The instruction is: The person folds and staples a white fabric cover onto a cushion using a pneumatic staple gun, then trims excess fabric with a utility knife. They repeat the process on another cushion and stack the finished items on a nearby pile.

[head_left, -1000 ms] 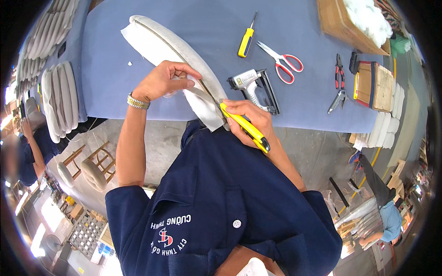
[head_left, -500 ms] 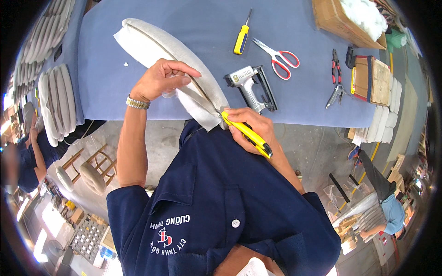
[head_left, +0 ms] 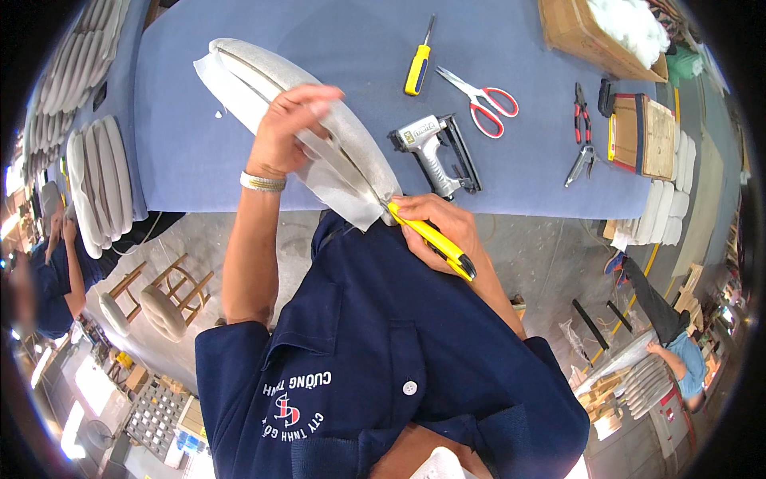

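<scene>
One long curved upholstered pad [head_left: 319, 128] lies on the blue table [head_left: 199, 152], running from about ten o'clock down toward the centre. It is covered in pale grey, slightly nubby fabric, with a looser white lining edge hanging off its near side and a thin seam line along its length. The left hand [head_left: 291, 128] rests on the pad's middle, fingers spread and curled over the fabric, pressing it down. The right hand [head_left: 435, 223] is clenched around one yellow utility knife [head_left: 435, 239], its tip at the pad's near end over the table edge. At one o'clock lie one metal staple gun [head_left: 439, 152], one yellow-handled screwdriver [head_left: 417, 68], one pair of red-handled scissors [head_left: 483, 96] and one pair of pliers [head_left: 581, 136]. At nine o'clock, similar grey pads stand stacked [head_left: 92, 184].
</scene>
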The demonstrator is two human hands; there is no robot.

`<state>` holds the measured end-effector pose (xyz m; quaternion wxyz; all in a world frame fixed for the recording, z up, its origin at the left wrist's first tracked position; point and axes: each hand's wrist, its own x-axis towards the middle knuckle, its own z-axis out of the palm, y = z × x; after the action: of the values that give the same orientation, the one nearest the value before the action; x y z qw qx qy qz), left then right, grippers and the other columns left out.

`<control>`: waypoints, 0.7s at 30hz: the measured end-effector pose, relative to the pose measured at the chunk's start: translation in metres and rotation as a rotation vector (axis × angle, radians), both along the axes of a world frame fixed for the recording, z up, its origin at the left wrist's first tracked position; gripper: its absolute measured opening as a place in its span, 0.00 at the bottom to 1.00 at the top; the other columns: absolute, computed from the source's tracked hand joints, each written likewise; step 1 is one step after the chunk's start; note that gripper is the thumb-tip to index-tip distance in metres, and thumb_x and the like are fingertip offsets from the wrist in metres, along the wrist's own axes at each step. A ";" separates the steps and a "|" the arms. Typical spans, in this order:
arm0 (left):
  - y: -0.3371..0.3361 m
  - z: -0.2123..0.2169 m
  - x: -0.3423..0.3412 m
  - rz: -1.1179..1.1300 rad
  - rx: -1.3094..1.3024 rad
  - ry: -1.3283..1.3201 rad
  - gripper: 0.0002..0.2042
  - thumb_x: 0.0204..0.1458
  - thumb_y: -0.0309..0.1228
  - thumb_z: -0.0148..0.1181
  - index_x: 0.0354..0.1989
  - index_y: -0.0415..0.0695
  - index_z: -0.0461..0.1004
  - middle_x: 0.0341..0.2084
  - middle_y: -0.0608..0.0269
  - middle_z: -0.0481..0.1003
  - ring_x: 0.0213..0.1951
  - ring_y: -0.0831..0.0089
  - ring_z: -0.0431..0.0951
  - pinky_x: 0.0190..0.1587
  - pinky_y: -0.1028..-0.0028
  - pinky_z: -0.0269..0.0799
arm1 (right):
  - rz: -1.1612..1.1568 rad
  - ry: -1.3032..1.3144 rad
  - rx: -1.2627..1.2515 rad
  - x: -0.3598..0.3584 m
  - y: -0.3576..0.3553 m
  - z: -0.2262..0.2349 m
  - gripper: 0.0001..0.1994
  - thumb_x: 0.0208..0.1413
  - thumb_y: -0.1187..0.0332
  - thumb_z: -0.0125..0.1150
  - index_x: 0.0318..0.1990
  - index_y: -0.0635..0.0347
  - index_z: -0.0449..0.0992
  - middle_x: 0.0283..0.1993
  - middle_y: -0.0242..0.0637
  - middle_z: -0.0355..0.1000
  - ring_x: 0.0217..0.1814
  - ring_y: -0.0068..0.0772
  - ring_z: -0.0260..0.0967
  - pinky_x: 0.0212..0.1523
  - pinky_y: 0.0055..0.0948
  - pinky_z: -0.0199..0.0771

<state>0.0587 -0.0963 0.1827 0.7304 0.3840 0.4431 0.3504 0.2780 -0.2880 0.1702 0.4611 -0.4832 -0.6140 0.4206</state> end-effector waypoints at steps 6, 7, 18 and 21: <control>0.034 -0.015 -0.018 -0.087 0.033 -0.087 0.14 0.63 0.31 0.64 0.53 0.38 0.80 0.24 0.75 0.69 0.20 0.87 0.63 0.20 0.82 0.56 | -0.050 0.077 -0.033 0.004 0.001 0.013 0.12 0.52 0.81 0.65 0.45 0.63 0.79 0.54 0.50 0.79 0.50 0.40 0.82 0.49 0.29 0.80; 0.031 -0.013 -0.011 -0.088 0.073 0.083 0.14 0.63 0.31 0.64 0.54 0.38 0.80 0.24 0.75 0.69 0.20 0.88 0.62 0.20 0.83 0.55 | -0.065 0.105 -0.044 0.008 0.002 0.017 0.12 0.53 0.80 0.65 0.45 0.63 0.79 0.54 0.50 0.79 0.50 0.39 0.82 0.49 0.28 0.80; -0.032 -0.002 -0.015 0.643 0.450 0.314 0.18 0.66 0.33 0.59 0.62 0.43 0.76 0.23 0.79 0.71 0.20 0.91 0.61 0.17 0.84 0.52 | -0.635 -0.758 -0.516 0.173 0.020 -0.107 0.22 0.57 0.58 0.70 0.53 0.61 0.76 0.47 0.44 0.81 0.51 0.45 0.79 0.52 0.41 0.76; -0.044 -0.033 -0.033 0.821 0.423 0.133 0.20 0.66 0.31 0.58 0.66 0.43 0.72 0.20 0.81 0.67 0.17 0.90 0.58 0.17 0.83 0.51 | -0.812 -0.828 -0.274 0.198 -0.008 -0.151 0.29 0.57 0.58 0.71 0.61 0.65 0.73 0.56 0.50 0.77 0.58 0.45 0.76 0.56 0.38 0.75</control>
<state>0.0254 -0.1401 0.1498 0.4068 0.3390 0.5232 0.6678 0.4760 -0.2955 0.0196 0.2410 -0.8582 -0.4489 0.0627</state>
